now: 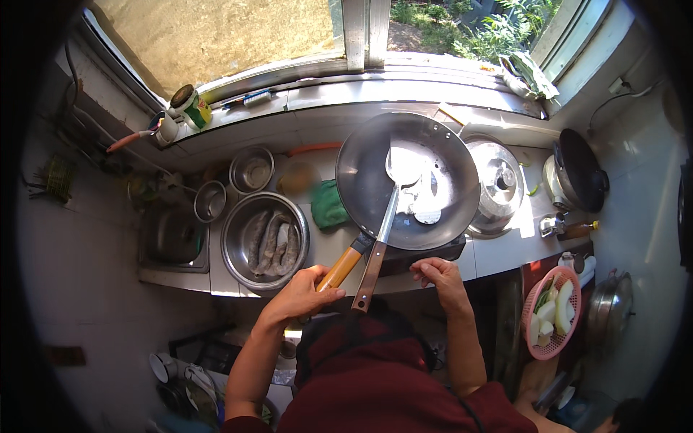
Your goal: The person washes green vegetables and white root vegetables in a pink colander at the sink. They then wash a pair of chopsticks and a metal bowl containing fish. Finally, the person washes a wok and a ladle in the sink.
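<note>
My left hand (304, 292) is closed around the end of the wooden handle (342, 265) of a dark wok (360, 178). The wok sits over a black stove (427, 258). Inside it lies a metal spatula (400, 168), its brown wooden grip (371, 273) resting across the near rim beside the wok's handle. Sun glare whitens much of the wok's inside, and a small pale ridged piece (427, 216) shows there; I cannot tell what it is. In front of the stove, my right hand (445, 279) hovers with loosely bent fingers and nothing visible in it.
Left of the wok are a green cloth (327, 205), a steel basin (230, 260) holding several grey sausage-like lengths (262, 243), small steel bowls (252, 169) and a sink (178, 233). To the right stand a lidded pan (492, 178) and a pink basket (528, 325) of cut vegetables.
</note>
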Demonstrator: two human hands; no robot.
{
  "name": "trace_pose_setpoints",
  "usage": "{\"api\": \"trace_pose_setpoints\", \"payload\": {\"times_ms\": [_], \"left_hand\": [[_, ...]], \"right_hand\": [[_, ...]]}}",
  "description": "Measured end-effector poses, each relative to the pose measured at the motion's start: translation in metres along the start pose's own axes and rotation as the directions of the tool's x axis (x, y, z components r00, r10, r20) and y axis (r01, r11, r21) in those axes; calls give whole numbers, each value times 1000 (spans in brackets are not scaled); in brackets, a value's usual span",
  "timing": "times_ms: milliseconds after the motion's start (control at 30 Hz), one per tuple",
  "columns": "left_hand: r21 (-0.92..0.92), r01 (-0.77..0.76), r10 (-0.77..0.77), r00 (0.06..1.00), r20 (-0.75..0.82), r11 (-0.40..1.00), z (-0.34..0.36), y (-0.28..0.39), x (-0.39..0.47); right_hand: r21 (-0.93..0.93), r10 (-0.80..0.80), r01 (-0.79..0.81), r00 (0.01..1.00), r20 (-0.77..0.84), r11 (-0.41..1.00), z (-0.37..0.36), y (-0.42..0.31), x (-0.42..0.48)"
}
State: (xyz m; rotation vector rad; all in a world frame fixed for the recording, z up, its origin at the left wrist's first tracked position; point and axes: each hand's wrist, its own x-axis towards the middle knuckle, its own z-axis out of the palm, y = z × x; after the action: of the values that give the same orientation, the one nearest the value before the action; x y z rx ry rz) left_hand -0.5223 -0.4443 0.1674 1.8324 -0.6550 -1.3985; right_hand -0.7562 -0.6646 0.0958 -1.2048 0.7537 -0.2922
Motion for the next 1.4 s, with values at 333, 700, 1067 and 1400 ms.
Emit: {"api": "trace_pose_setpoints", "payload": {"times_ms": [333, 700, 1067, 1400], "left_hand": [[-466, 37, 144, 927, 347, 884, -1, -38, 25], [-593, -83, 296, 916, 271, 801, 24, -45, 35], [-530, -141, 336, 895, 292, 836, 6, -59, 26], [-610, -28, 341, 849, 404, 792, -87, -70, -63]], "right_hand": [[481, -50, -55, 978, 202, 875, 146, 51, 12], [667, -101, 93, 995, -27, 739, 188, 46, 23], [596, -115, 104, 993, -20, 796, 217, 27, 20], [578, -138, 12, 975, 174, 816, 302, 12, -1]]}}
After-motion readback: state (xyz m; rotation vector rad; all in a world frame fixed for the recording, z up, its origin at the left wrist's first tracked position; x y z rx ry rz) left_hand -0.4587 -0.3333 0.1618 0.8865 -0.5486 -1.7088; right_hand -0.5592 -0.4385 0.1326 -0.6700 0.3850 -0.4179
